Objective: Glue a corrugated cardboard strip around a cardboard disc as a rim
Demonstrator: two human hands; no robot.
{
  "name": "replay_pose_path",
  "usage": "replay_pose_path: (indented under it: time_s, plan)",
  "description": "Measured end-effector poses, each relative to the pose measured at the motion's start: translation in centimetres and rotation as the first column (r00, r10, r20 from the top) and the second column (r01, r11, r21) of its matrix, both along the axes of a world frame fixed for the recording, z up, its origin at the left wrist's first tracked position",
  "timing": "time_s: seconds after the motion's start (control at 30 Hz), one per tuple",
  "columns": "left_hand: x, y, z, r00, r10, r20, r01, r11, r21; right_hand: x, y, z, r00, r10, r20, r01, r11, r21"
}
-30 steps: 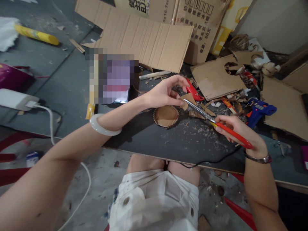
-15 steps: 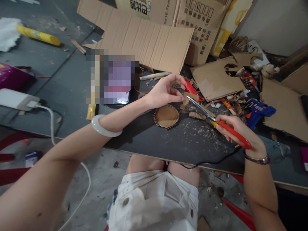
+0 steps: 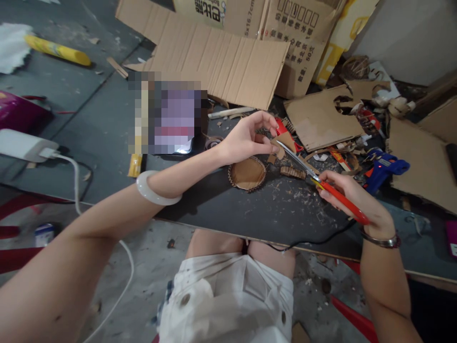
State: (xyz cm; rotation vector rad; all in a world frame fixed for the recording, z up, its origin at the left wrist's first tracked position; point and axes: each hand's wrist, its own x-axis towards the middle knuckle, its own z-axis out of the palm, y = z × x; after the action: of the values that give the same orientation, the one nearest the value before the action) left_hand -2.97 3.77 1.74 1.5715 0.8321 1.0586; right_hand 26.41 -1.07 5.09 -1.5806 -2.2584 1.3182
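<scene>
My left hand [image 3: 248,136] pinches a small piece of cardboard [image 3: 280,151] between thumb and fingertips above the table. In my right hand [image 3: 348,193] is a pair of scissors [image 3: 342,202] with red handles. Its blades point up and left, their tips close to the cardboard piece. Just below my left hand lies a round cardboard disc [image 3: 247,174] with a corrugated rim. A short corrugated cardboard strip [image 3: 293,172] rests under the scissor blades. Behind my left fingertips is a red object [image 3: 283,128], partly hidden.
A blue glue gun [image 3: 387,166] lies right of the scissors among cardboard scraps. Behind are a large cardboard sheet [image 3: 217,62] and a cut cardboard piece [image 3: 321,119]. A partly blurred phone [image 3: 183,145] stands left, near a white charger [image 3: 24,145] and yellow tube [image 3: 59,50].
The scissors and my right hand have turned slightly, with the handle end shifting a little left. My left hand stays nearly in place, and the cardboard piece shows a bit more.
</scene>
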Motion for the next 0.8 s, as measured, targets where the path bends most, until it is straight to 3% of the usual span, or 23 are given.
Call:
replay_pose_path:
  time_s: [0.8]
  plan:
    - [0.09,0.18,-0.05,0.999,0.046,0.003,-0.046,0.999,0.01,-0.53,0.21,0.32,0.999,-0.022,-0.044,0.022,1.0,-0.011]
